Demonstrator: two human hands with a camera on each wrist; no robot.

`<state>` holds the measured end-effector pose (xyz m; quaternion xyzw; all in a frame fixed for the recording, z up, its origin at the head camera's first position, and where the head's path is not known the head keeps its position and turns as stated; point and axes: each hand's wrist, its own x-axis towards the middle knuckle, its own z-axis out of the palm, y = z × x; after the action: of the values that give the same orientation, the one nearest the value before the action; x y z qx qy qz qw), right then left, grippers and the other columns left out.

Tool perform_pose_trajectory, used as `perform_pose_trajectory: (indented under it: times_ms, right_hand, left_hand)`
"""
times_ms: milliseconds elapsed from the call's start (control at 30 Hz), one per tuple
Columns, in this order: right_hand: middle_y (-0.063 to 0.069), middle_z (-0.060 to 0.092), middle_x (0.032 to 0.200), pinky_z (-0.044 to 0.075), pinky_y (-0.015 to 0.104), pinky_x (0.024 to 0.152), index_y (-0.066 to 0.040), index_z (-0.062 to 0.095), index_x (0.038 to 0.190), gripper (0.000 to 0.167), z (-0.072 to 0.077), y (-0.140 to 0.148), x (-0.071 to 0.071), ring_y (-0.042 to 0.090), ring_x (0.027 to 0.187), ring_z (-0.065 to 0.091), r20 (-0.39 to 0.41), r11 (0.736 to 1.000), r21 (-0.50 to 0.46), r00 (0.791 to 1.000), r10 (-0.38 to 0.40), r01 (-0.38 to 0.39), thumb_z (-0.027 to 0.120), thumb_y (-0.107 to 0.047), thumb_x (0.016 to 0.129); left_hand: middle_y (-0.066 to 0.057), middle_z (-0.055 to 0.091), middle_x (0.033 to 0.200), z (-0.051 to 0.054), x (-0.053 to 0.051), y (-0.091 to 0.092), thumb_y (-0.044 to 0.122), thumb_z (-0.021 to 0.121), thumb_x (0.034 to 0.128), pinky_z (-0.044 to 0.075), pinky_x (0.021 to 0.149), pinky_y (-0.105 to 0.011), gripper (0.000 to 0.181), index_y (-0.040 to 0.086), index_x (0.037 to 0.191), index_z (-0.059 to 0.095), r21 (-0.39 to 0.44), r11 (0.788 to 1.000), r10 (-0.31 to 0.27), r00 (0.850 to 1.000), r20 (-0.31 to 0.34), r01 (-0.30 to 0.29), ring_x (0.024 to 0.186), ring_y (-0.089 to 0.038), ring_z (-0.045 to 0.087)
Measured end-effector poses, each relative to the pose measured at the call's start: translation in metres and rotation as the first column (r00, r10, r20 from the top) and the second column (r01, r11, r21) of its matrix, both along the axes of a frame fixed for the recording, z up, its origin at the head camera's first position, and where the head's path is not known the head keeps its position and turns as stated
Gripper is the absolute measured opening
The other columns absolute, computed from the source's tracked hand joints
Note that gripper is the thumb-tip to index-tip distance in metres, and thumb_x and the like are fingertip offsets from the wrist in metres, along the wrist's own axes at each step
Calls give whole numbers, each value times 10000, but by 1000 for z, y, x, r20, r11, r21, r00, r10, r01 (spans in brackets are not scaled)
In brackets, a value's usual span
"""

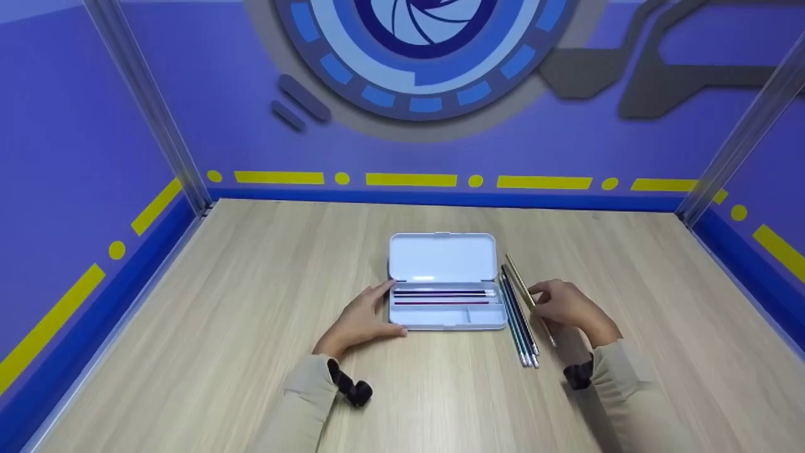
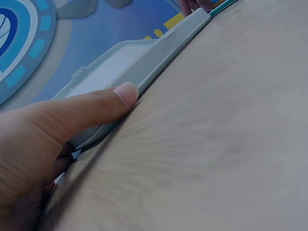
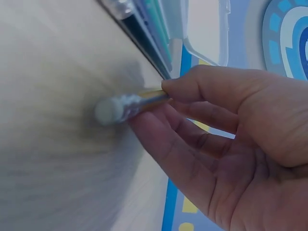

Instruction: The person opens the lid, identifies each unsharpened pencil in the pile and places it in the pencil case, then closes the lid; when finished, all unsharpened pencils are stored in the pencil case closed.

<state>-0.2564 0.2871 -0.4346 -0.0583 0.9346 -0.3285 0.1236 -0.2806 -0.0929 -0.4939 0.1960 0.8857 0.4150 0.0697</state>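
Note:
A white pencil case [image 1: 431,326] lies on the table with its lid [image 1: 442,257] raised at the back. Dark pencils [image 1: 440,294] and a red one [image 1: 437,302] lie in its rear compartment. My left hand [image 1: 360,321] holds the case's left end, its thumb [image 2: 108,103] against the front wall and its fingers round the side. My right hand [image 1: 571,309] pinches a gold pencil [image 1: 518,279] between thumb and fingers, its white eraser [image 3: 109,111] pointing toward me. Left of that pencil, several dark and green pencils [image 1: 516,318] lie side by side, close to the case's right end.
The wood-grain table [image 1: 264,277] surrounds the case and pencils. A blue-purple panel [image 1: 415,154] with yellow marks rises along the back edge, and similar panels stand left and right. Each wrist wears a black band [image 1: 352,385].

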Motion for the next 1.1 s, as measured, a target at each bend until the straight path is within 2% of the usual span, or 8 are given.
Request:
perform_pose_trajectory:
  times_ms: [167,267,433,633,767,900,1000,1100]
  right_hand:
    - [198,657,866,534,305,522,144,533,1251,473,5,-5,-3,158,586,607,-55,1000,-9,998,-8,8,570,10,798]
    - [191,647,872,552,321,518,128,535,1262,454,8,-9,-6,147,562,596,-60,999,-38,998,-25,23,559,19,821]
    - [211,631,938,580,351,548,103,536,1272,422,16,-19,-9,168,628,599,-44,997,-70,998,-41,38,569,17,860]
    - [197,654,953,580,327,568,50,612,1222,360,23,-34,-15,212,747,612,-116,999,-39,993,14,-18,577,13,866]
    - [144,691,942,561,295,611,-18,691,1141,288,23,-47,-20,201,784,619,-203,995,37,975,96,-90,627,13,862]
    - [89,714,877,545,291,624,-55,733,1074,250,24,-62,-24,177,761,626,-271,978,112,941,203,-178,662,15,844]
    - [72,727,864,546,297,621,-69,750,1046,235,26,-73,-27,155,741,630,-295,960,160,917,268,-229,677,11,837]
    - [63,747,918,557,302,658,-95,764,1026,238,29,-81,-29,142,777,634,-302,947,205,904,303,-249,680,16,833]
  left_hand:
    - [-112,386,1519,1,0,1,456,860,644,257,1159,-523,1006,203,1488,373,-6,1000,2,1000,-2,-2,1420,-361,297]
    - [-132,394,1510,0,0,2,451,862,643,271,1151,-525,1011,190,1488,371,-7,1000,-1,1000,-6,1,1407,-365,319]
    - [-131,396,1510,-1,0,2,446,864,642,269,1148,-539,1007,193,1486,376,-5,1000,-1,1000,-4,1,1410,-380,308]
    - [-145,394,1507,-1,-1,0,452,864,639,271,1148,-533,1013,192,1487,375,-3,1000,0,1000,-12,0,1401,-373,326]
    - [-155,383,1512,-2,-1,-1,456,864,638,264,1148,-544,1017,198,1489,370,-6,1000,9,1000,9,-9,1406,-384,311]
    - [-149,407,1496,-3,-1,-2,450,868,633,289,1139,-529,1019,193,1487,375,1,1000,9,1000,4,-9,1387,-362,350]
    - [-140,427,1483,-3,-1,-1,444,872,625,304,1134,-513,1020,185,1483,383,13,1000,7,1000,-8,-7,1373,-346,373]
    - [-127,430,1485,-1,-3,1,444,873,621,304,1136,-508,1023,189,1482,383,13,1000,4,1000,-12,-4,1375,-344,371]
